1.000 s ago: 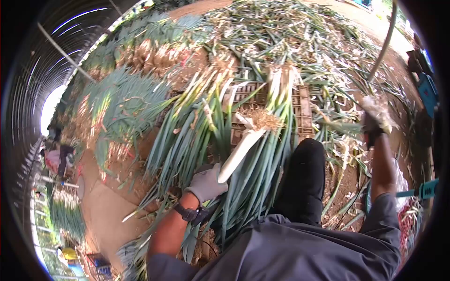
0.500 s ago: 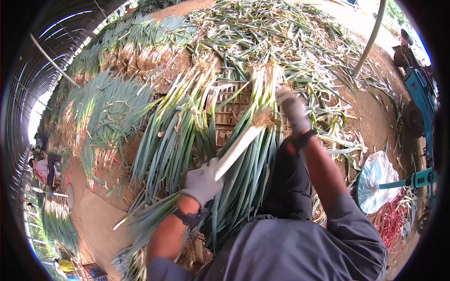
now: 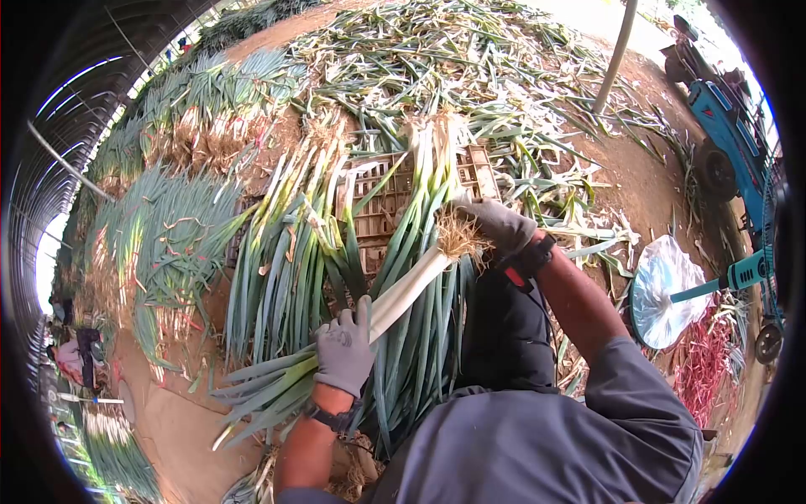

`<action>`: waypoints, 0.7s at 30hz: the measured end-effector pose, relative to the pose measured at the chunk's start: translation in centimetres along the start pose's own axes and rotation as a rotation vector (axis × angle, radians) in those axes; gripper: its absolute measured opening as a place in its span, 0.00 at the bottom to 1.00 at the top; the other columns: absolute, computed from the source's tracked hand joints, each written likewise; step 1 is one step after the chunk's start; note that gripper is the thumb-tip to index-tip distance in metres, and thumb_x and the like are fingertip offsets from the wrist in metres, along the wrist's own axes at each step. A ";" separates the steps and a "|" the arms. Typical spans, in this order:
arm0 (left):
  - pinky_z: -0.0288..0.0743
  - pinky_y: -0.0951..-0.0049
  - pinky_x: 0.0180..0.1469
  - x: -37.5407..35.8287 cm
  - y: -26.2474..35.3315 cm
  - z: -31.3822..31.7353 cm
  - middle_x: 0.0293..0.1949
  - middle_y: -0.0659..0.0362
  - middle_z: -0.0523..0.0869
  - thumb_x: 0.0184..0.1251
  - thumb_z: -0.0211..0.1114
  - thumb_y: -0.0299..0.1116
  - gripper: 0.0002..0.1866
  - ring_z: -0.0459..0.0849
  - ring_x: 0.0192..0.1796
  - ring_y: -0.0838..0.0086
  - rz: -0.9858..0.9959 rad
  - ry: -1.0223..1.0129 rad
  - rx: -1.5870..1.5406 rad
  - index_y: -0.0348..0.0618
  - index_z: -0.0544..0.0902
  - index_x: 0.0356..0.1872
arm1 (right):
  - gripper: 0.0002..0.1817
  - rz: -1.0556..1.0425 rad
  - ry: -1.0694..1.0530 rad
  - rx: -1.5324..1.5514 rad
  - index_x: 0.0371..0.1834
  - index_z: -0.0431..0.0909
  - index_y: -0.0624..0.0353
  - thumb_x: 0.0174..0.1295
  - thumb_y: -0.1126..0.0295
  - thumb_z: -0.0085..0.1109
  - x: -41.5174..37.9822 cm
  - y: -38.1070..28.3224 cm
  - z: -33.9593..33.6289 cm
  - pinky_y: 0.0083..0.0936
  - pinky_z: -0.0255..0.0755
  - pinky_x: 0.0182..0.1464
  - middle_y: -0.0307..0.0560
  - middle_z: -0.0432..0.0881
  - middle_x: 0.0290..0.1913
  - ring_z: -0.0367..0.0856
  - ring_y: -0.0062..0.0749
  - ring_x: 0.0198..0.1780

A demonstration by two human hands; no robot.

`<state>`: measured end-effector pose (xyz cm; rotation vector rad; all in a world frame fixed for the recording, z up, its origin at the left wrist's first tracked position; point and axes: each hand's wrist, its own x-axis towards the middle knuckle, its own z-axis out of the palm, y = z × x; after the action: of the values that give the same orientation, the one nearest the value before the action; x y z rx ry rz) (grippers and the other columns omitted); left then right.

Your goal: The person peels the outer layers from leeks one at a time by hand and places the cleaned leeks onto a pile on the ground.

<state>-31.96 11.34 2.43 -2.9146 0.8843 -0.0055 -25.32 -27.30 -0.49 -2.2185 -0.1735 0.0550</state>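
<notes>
My gloved left hand point(image 3: 344, 346) is wrapped round a small bunch of large green onions point(image 3: 406, 296) at the lower part of the white stalks. Their green leaves trail out to the lower left, and the bushy roots point up and right. Close against the roots point(image 3: 457, 235) is my gloved right hand point(image 3: 495, 225), its fingers drawn together; what they pinch, if anything, is hidden. Beneath the held bunch, more green onions point(image 3: 424, 202) lie with roots away from me and leaves toward my lap. Another pile point(image 3: 294, 210) lies to their left.
Tan plastic crates point(image 3: 374, 214) support the onions in front of me. Loose trimmed leaves point(image 3: 428, 50) cover the ground beyond. Stacked onion bundles point(image 3: 180, 227) line the left. At right are a plastic-covered round seat point(image 3: 667, 290), red ties point(image 3: 703, 361) and a blue machine point(image 3: 730, 143).
My right hand has come down and left to the root end of the held onions. My left hand keeps its grip on the stalks. The whole view has shifted slightly left.
</notes>
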 end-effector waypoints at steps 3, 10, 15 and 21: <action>0.77 0.54 0.54 0.1 0.0 -0.4 0.52 0.51 0.82 0.54 0.77 0.41 0.46 0.86 0.49 0.54 -0.043 0.020 -0.036 0.51 0.66 0.76 | 0.18 0.186 0.273 0.548 0.62 0.77 0.58 0.72 0.66 0.56 1.9 0.2 -0.3 0.31 0.76 0.42 0.48 0.87 0.38 0.84 0.35 0.36; 0.80 0.45 0.45 -1.7 -3.1 -0.5 0.41 0.42 0.88 0.62 0.70 0.42 0.30 0.88 0.42 0.45 -0.102 0.273 -0.436 0.37 0.78 0.62 | 0.18 0.215 0.794 0.840 0.67 0.73 0.59 0.79 0.66 0.50 -2.0 15.9 -9.0 0.30 0.70 0.50 0.38 0.77 0.50 0.71 0.23 0.43; 0.76 0.50 0.52 -4.3 -6.0 -2.7 0.45 0.51 0.85 0.60 0.69 0.37 0.24 0.84 0.47 0.50 -0.233 0.567 -0.407 0.49 0.79 0.59 | 0.21 0.159 0.447 0.532 0.70 0.71 0.60 0.79 0.64 0.49 5.6 19.7 -7.9 0.29 0.67 0.56 0.40 0.75 0.56 0.70 0.25 0.51; 0.69 0.55 0.58 -8.3 -7.5 -0.6 0.45 0.57 0.83 0.54 0.72 0.36 0.27 0.83 0.49 0.58 -0.447 0.607 -0.224 0.54 0.79 0.58 | 0.24 0.089 0.194 0.469 0.74 0.69 0.60 0.80 0.62 0.48 13.4 16.7 -0.2 0.29 0.62 0.65 0.42 0.72 0.65 0.68 0.28 0.61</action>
<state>-34.72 22.08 3.88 -3.3009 0.2574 -0.9139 -10.27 -35.48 -13.33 -1.7492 0.0445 -0.0657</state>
